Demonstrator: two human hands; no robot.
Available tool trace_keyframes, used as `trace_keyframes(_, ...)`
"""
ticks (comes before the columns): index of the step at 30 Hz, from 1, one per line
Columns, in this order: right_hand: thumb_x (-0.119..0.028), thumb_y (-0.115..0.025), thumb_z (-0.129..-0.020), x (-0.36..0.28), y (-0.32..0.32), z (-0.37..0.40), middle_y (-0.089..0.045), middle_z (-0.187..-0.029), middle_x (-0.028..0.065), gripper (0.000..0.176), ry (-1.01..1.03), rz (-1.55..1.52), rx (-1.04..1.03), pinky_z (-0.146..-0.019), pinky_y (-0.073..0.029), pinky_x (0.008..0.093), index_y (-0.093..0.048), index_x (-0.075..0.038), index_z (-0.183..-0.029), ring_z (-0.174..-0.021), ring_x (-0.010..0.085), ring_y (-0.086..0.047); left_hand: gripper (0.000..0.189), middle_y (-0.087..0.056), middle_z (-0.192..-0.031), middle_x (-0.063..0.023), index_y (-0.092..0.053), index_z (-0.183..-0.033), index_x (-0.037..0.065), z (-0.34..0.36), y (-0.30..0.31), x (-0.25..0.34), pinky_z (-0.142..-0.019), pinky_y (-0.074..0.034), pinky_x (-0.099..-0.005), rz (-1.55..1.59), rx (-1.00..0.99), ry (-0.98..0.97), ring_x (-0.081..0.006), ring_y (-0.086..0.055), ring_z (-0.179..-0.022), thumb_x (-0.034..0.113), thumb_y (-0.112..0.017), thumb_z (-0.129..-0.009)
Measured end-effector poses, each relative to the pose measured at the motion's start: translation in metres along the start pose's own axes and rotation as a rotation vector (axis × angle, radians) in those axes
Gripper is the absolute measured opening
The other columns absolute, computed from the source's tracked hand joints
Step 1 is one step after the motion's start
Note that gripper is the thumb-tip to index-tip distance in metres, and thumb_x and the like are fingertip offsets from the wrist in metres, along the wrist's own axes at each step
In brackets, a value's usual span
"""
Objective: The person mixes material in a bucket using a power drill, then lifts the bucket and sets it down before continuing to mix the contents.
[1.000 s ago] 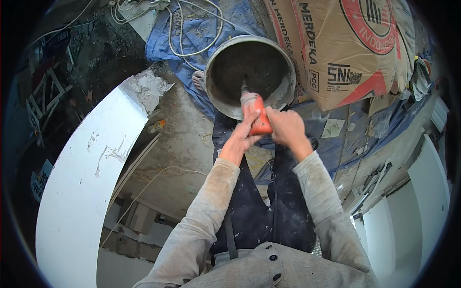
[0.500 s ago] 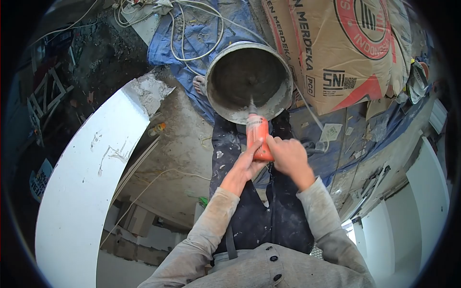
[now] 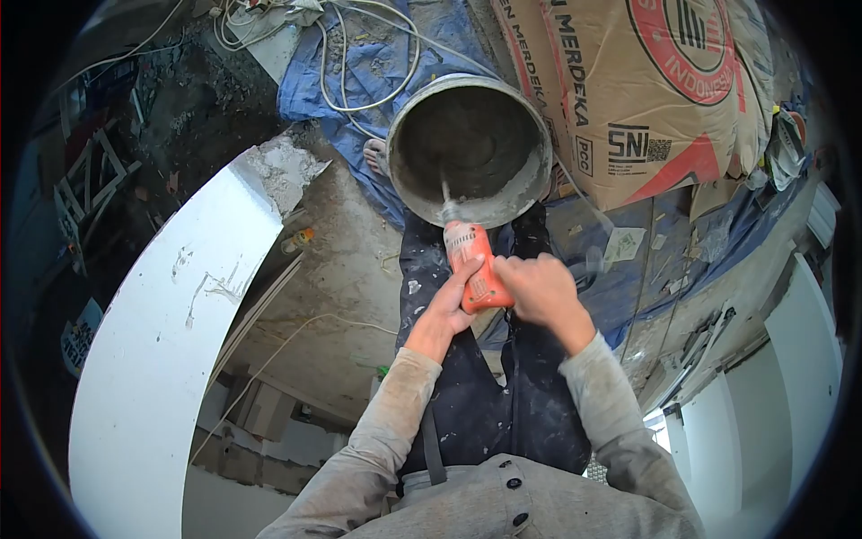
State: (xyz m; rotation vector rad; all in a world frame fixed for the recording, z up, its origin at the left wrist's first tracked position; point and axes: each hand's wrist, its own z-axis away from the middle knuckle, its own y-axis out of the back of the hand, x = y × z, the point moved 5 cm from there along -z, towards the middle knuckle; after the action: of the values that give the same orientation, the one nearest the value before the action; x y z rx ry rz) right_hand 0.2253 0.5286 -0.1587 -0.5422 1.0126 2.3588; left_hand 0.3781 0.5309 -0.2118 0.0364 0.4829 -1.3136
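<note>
Both hands hold an orange power drill [image 3: 476, 269] whose metal rod [image 3: 446, 192] reaches over the near rim into a round bucket [image 3: 544, 153]. Dark grey wet mix [image 3: 476, 139] lies in the bucket; the rod's lower end is hidden in it. My left hand [image 3: 447, 305] wraps the drill body from the left, thumb on top. On the right, my right hand [image 3: 541, 289] is closed round the drill's rear end. The bucket stands between the feet, in front of dark, paint-spotted trousers [image 3: 467, 395].
Large brown cement bags [image 3: 628, 108] stand to the right of the bucket. Blue tarpaulin [image 3: 359, 67] with a looped pale cable [image 3: 417, 54] lies beyond it. A curved white slab [image 3: 162, 305] with a broken end fills the left. Thin cable crosses the floor.
The drill's front and rod have swung left, so the rod enters the bucket further left and the drill tilts more. Both hands are still on it. The view has shifted slightly.
</note>
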Motion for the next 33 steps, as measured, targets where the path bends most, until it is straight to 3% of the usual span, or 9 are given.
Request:
trace_keyframes(11, -0.005, -0.068, -0.071, 0.014, 0.024, -0.008, -0.064, -0.081, 0.0114, 0.032, -0.076, -0.017, 0.056, -0.064, -0.053, 0.0440, -0.050, -0.007, -0.098, -0.070, 0.0326, -0.069, 0.042, -0.068, -0.112, -0.0056, -0.058, -0.124, 0.007, -0.013, -0.029, 0.024, -0.084, -0.057, -0.0353, -0.100, 0.000, -0.056, -0.0178, -0.069, -0.097, 0.031, -0.072, -0.093)
trace_keyframes(19, -0.005, -0.069, -0.070, 0.020, 0.026, 0.002, -0.063, -0.077, 0.0093, 0.031, -0.153, 0.041, 0.066, -0.066, -0.050, 0.0410, -0.050, -0.009, -0.095, -0.071, 0.0309, -0.067, 0.040, -0.069, -0.111, -0.0046, -0.060, -0.123, 0.009, -0.012, -0.036, 0.016, -0.085, -0.057, -0.0362, -0.164, 0.045, 0.004, -0.0174, -0.069, -0.096, 0.029, -0.073, -0.091)
trace_keyframes(28, -0.006, -0.068, -0.071, 0.034, 0.025, 0.019, -0.064, -0.078, 0.0084, 0.031, -0.136, 0.018, 0.085, -0.066, -0.049, 0.0407, -0.051, -0.008, -0.097, -0.072, 0.0298, -0.068, 0.048, -0.069, -0.110, -0.0035, -0.059, -0.125, 0.011, -0.026, -0.039, -0.006, -0.089, -0.055, -0.0391, -0.216, 0.053, 0.022, -0.0179, -0.069, -0.097, 0.037, -0.075, -0.089)
trace_keyframes(31, -0.006, -0.068, -0.072, 0.036, 0.021, 0.025, -0.064, -0.078, 0.0090, 0.031, -0.157, 0.012, 0.052, -0.066, -0.049, 0.0406, -0.051, -0.007, -0.097, -0.072, 0.0297, -0.068, 0.051, -0.068, -0.113, -0.0042, -0.057, -0.127, 0.010, -0.024, -0.041, -0.014, -0.091, -0.053, -0.0388, -0.205, 0.060, 0.035, -0.0174, -0.067, -0.102, 0.037, -0.075, -0.089)
trace_keyframes(33, -0.006, -0.067, -0.072, 0.036, 0.021, 0.029, -0.064, -0.078, 0.0095, 0.031, -0.159, 0.016, 0.043, -0.067, -0.050, 0.0405, -0.050, -0.007, -0.097, -0.072, 0.0300, -0.068, 0.060, -0.067, -0.117, -0.0093, -0.055, -0.129, 0.002, -0.019, -0.045, -0.016, -0.087, -0.055, -0.0388, -0.194, 0.102, 0.008, -0.0209, -0.068, -0.100, 0.037, -0.079, -0.086)
